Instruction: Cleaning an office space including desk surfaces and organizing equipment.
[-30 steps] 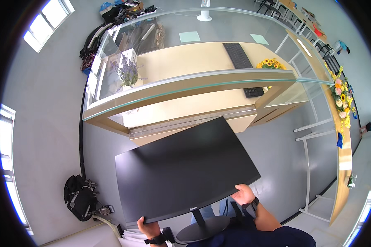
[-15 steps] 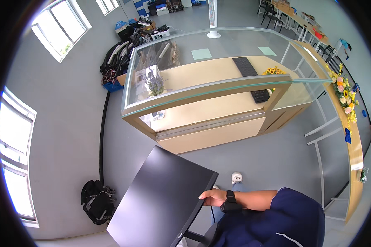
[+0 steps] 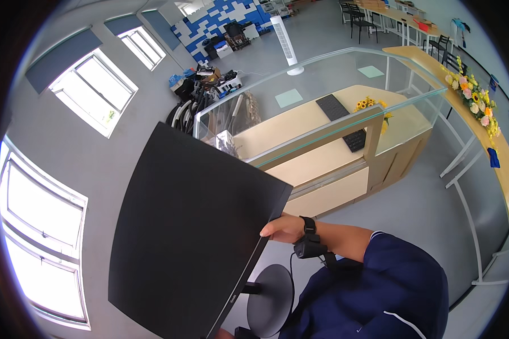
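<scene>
A large black computer monitor (image 3: pixel 192 231), tilted with its dark screen up, fills the lower left. My right hand (image 3: pixel 285 228) is closed on the bezel edge nearest me, thumb on the front and fingers behind. Only a sliver of my left hand (image 3: pixel 225 334) shows at the bottom rim, against the monitor's same long edge; its fingers are mostly hidden. The monitor's round dark stand base (image 3: pixel 271 299) juts toward my body on a short neck. A black cable (image 3: pixel 292 268) hangs between the base and my right wrist, which wears a black strapped device (image 3: pixel 310 244).
Beyond the monitor stands a glass-topped display counter (image 3: pixel 322 186). It contains a black keyboard (image 3: pixel 332 107) and sunflowers (image 3: pixel 369 104). A long wooden table (image 3: pixel 506 186) with a flower garland (image 3: pixel 475 96) runs along the right. A white tower fan (image 3: pixel 284 45) and piled gear (image 3: pixel 201 90) are farther back.
The monitor has risen and tipped nearer, now covering the counter's left end. My right hand moved up with it, the round base came into view, and the head view swung up and left.
</scene>
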### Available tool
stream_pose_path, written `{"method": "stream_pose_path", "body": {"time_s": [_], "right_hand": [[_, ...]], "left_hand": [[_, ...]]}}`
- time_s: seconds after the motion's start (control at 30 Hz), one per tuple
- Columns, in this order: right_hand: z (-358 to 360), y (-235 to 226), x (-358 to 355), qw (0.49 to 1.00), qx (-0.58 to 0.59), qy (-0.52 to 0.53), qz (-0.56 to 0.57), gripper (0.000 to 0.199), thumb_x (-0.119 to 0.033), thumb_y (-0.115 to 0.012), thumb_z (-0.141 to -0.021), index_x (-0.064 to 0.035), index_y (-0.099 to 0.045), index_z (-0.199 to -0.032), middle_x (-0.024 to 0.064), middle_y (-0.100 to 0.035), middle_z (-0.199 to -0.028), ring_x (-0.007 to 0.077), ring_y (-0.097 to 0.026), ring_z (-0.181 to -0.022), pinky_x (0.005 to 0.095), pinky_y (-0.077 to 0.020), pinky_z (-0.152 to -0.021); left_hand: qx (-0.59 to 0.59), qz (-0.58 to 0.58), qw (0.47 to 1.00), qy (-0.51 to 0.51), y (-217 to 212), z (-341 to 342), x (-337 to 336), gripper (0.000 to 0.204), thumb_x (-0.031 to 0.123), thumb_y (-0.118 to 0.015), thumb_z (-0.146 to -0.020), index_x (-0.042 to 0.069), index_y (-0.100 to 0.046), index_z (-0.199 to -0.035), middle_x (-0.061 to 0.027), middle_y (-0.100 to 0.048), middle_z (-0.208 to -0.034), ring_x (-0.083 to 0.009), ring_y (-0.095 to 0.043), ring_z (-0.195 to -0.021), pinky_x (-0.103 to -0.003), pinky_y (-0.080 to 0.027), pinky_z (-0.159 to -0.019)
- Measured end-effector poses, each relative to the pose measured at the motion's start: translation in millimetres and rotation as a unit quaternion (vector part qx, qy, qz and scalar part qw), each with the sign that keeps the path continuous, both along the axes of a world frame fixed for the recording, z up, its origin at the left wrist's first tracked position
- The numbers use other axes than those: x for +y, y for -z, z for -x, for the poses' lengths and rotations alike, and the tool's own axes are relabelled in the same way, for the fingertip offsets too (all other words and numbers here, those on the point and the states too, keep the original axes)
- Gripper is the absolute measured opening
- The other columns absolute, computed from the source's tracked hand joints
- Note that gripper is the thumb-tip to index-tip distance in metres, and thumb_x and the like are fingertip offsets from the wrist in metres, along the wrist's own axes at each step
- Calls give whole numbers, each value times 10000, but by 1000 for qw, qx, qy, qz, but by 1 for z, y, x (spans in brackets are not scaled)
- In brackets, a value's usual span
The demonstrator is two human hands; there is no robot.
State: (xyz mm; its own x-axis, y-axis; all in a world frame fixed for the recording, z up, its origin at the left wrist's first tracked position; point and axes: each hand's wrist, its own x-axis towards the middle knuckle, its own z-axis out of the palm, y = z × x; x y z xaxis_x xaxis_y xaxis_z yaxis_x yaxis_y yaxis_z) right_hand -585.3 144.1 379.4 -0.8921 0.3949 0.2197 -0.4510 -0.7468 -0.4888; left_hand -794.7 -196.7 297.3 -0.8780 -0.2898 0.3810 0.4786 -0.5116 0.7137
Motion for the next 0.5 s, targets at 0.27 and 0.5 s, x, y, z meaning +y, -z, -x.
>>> {"method": "stream_pose_path", "body": {"time_s": [0.27, 0.5], "right_hand": [[-94, -26, 142, 972, 87, 212, -54, 271, 36, -520, -692, -22, -527, -956, 62, -546, -937, 174, -512, -901, 310, -377, -827], [-183, -23, 277, 942, 156, 269, -122, 271, -10, -512, -701, 8, -507, -971, 93, -539, -943, 226, -509, -907, 394, -381, -820]], "left_hand": [[-4, -233, 822, 520, -88, -4, 240, 483, 214, -486, -707, -24, -437, -1124, -144, -438, -1170, -274, -408, -1082, -414, -288, -949], [-9, -292, 654, 698, -116, -49, 432, 386, 117, -491, -691, -22, -507, -1050, -138, -490, -1134, -270, -427, -1074, -430, -266, -962]]}}
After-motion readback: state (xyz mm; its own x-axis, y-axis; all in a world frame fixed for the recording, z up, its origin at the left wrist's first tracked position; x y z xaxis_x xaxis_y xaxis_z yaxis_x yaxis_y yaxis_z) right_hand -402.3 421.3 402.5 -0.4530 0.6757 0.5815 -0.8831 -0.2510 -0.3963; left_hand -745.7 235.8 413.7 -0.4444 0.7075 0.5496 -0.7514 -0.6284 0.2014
